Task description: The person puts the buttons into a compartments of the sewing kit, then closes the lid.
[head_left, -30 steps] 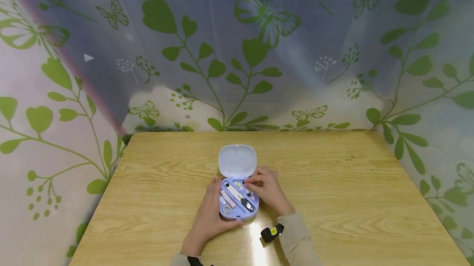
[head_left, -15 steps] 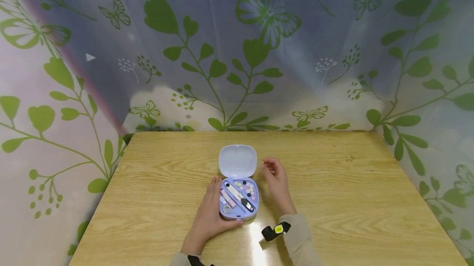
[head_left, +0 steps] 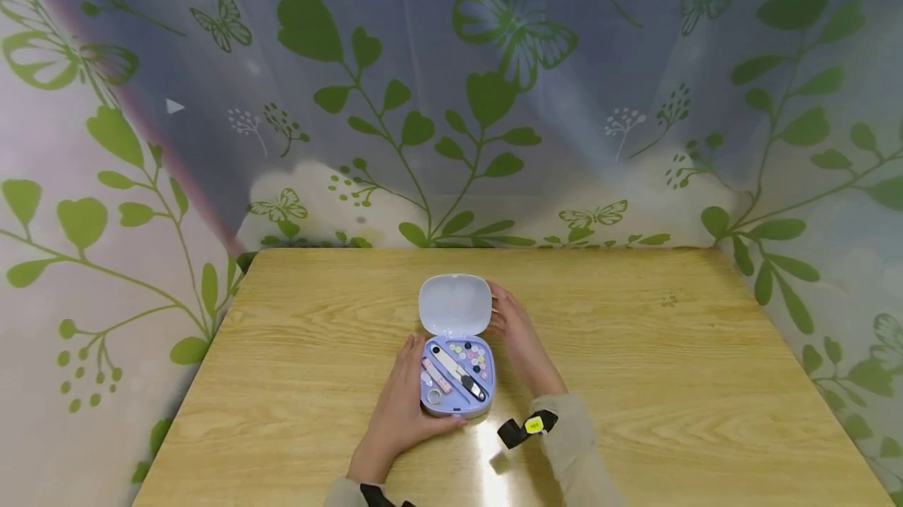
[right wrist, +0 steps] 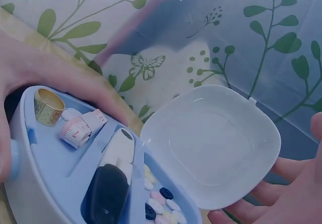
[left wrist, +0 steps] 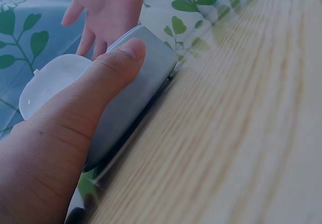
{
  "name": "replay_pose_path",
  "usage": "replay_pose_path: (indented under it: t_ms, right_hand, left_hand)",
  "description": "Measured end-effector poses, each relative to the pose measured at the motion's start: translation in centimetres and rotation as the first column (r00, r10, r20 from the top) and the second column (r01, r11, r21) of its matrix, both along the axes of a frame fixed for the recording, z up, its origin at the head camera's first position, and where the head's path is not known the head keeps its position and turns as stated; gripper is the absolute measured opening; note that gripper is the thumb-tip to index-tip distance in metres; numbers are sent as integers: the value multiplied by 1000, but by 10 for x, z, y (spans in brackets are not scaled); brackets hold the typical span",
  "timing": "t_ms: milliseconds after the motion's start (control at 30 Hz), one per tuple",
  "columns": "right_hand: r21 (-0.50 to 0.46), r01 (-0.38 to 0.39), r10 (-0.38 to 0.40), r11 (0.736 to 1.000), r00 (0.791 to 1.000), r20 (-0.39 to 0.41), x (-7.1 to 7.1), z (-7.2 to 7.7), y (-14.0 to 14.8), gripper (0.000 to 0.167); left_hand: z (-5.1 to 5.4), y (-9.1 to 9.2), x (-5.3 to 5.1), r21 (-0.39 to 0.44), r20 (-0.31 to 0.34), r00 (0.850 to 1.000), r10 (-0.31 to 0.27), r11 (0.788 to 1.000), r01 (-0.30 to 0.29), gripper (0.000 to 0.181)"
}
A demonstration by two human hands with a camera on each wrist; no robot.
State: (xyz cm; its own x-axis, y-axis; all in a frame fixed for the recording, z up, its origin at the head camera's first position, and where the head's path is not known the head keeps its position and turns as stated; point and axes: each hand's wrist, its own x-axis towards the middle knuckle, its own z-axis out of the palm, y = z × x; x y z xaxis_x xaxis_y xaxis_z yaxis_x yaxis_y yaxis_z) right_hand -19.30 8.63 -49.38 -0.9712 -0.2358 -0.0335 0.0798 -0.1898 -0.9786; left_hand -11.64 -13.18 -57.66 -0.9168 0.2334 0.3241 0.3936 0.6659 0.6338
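A pale blue sewing box (head_left: 446, 405) stands on the table with its white lid (head_left: 455, 305) raised at the back. My left hand (head_left: 400, 413) grips it, fingers along the left side and thumb at the front. My right hand (head_left: 524, 341) is at the lid's right edge, its fingers loosely extended and partly behind the lid; whether they touch it is unclear. Inside lie a white-and-black thread snips (right wrist: 107, 189), a rolled tape measure (right wrist: 80, 129), a gold thimble (right wrist: 49, 108) and several small buttons (right wrist: 158, 198) in the right compartment.
The wooden table (head_left: 656, 382) extends on both sides of the box. A curtain (head_left: 395, 139) with green leaves and butterflies hangs behind it and along the sides. A black wrist strap with a yellow tag (head_left: 534, 425) is on the right sleeve.
My right hand has left the button compartment, moved off to the right, and then come up to the lid's right edge. My left hand and the box stay in place.
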Motion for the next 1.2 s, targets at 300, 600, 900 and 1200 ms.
replay_pose_path:
  t_ms: [300,600,900,1200]
  right_hand:
    - [28,61,-60,998,998,-31,10,4,-2,49]
    - [89,138,-127,986,984,-122,22,-1,-8,26]
    - [4,19,-17,1000,968,-249,32,-17,-2,31]
    - [-24,-161,147,987,943,-299,43,-34,13,37]
  left_hand:
    - [0,0,3,-2,42,999,16,1000,-16,138]
    - [2,2,0,19,30,999,12,1000,-13,136]
    - [3,3,1,-5,29,999,20,1000,-20,138]
    - [4,3,0,99,28,1000,2,995,-5,138]
